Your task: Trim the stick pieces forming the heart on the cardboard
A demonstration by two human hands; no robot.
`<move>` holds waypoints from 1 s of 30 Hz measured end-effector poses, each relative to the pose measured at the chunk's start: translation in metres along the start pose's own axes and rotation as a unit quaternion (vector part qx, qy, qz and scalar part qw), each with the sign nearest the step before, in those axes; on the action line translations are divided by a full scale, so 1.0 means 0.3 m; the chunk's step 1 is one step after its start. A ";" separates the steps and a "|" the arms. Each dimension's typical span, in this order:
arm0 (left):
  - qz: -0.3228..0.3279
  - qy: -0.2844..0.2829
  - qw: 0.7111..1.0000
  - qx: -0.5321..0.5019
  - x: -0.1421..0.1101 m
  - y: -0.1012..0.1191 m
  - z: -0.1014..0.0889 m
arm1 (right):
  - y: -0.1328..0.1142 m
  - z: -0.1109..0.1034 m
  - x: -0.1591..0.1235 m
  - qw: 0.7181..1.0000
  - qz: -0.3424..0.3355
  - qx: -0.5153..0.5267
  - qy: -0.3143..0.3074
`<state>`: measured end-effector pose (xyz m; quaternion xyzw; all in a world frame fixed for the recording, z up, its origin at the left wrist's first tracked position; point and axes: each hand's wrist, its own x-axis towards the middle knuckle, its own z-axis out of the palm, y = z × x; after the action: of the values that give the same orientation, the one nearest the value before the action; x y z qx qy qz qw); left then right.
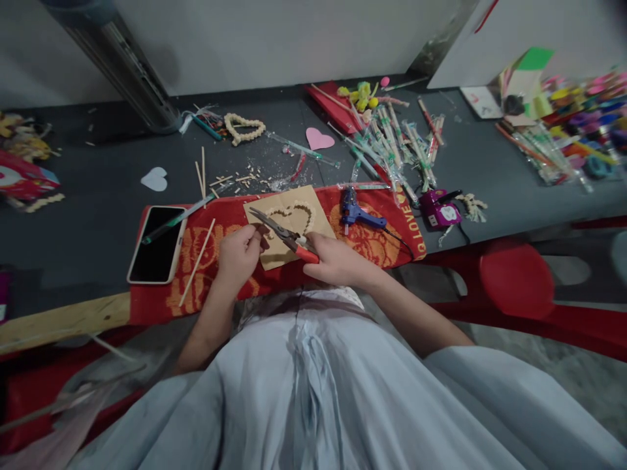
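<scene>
Pale wall (294, 39) rises behind a dark grey surface (88, 241), which carries a red towel (235, 225) with an orange pattern along its near edge; on the towel lies a brown card (274, 258), the landmark for all the rest; on the card sits a tan heart outline (309, 212), partly hidden by pliers (281, 232) that cross over the card; the right hand (336, 261), at the card's near right edge, has its fingers closed round the red handles; the left hand (241, 256), at the card's left edge near the pliers' tips, has its fingers bent and drawn together, though I cannot tell whether they pinch anything; right of the card lies a blue glue gun (360, 215), and farther right a purple box (439, 209); left of the card are a pale stick (196, 262) and, beyond it, a phone (157, 251) with a green-ended tube lying across it; behind the card are scattered stick snippets (251, 176) and a pink paper heart (319, 138); behind and to its left stand out a second heart outline (242, 138) and a white paper heart (155, 179); behind and to its right is a heap of wrapped sticks (392, 140).
</scene>
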<state>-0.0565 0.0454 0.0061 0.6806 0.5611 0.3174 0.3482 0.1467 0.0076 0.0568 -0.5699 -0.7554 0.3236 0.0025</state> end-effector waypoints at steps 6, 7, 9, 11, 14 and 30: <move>0.010 0.024 0.998 -0.049 -0.006 0.002 -0.011 | 0.038 -0.005 0.006 0.997 -0.055 0.044 -0.012; 0.008 0.016 0.997 -0.071 -0.008 0.010 -0.015 | 0.042 -0.009 0.004 0.997 -0.063 0.051 -0.016; -0.002 -0.007 0.993 -0.120 -0.010 0.029 -0.024 | 0.047 -0.016 0.001 0.995 -0.074 0.059 -0.020; -0.011 -0.033 0.985 -0.166 -0.010 0.048 -0.034 | 0.048 -0.023 -0.003 0.995 -0.077 0.062 -0.021; -0.022 -0.067 0.975 -0.211 -0.008 0.064 -0.046 | 0.044 -0.030 -0.009 0.995 -0.074 0.058 -0.015; 0.052 0.070 0.995 0.046 -0.027 0.036 -0.019 | -0.013 0.000 -0.016 1.000 0.013 -0.008 0.022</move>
<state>-0.0568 0.0367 0.0179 0.7000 0.5620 0.3562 0.2593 0.1451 0.0029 0.0606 -0.5866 -0.7503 0.3048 0.0100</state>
